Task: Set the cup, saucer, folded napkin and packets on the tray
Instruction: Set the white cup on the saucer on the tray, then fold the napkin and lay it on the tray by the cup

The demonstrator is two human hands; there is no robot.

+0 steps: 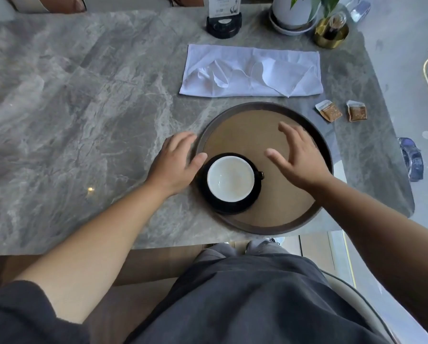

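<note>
A round brown tray (pixel 255 130) with a dark rim lies near the table's front edge. On its left part stands a black saucer (pixel 232 207) carrying a black cup (pixel 230 178) with a white inside, handle pointing right. My left hand (pixel 175 165) hovers open just left of the cup, over the tray's rim. Over the tray to the right of the cup, my right hand (pixel 299 157) is open with fingers spread and holds nothing. A white napkin (pixel 252 73) lies loosely folded beyond the tray. Two brown packets (pixel 329 110) (pixel 357 111) rest on the table right of the tray.
The grey marble table (pixel 84 108) ends close on the right. At the back stand a black sign holder (pixel 224 23), a white plant pot on a saucer (pixel 292 16) and a gold holder (pixel 331 33). A blue object (pixel 411 160) sits beyond the right edge.
</note>
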